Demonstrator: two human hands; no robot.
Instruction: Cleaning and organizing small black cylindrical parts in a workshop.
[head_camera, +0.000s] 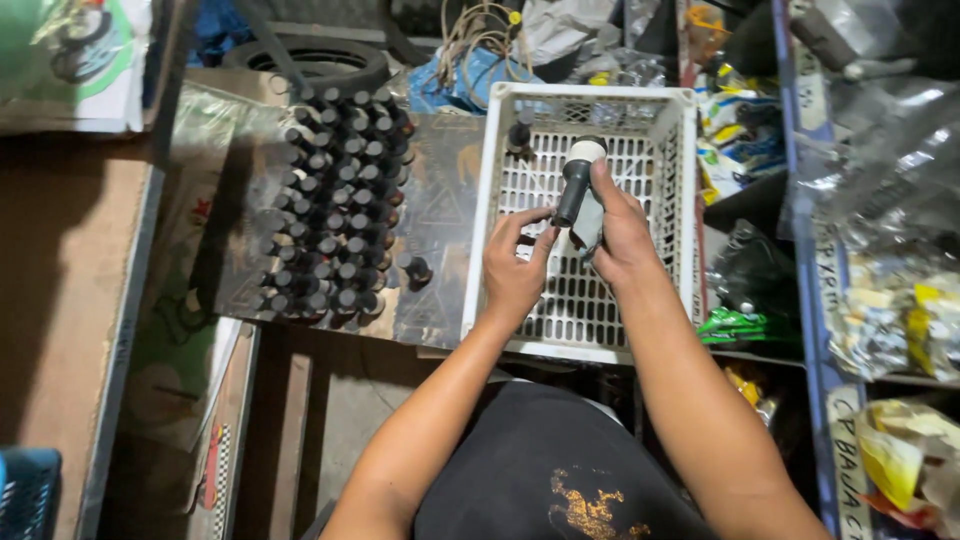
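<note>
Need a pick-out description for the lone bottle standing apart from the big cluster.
Find the white plastic crate in the middle. Left of it, dark capped bottles stand packed in rows on a printed sheet. The lone bottle stands between that cluster and the crate's left wall, touching no other bottle.

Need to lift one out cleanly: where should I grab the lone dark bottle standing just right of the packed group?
Grip the lone bottle by its cap and neck, coming straight down from above. It stands upright, and the packed bottles crowd its left, while its right side, toward the white crate, is free.
</note>
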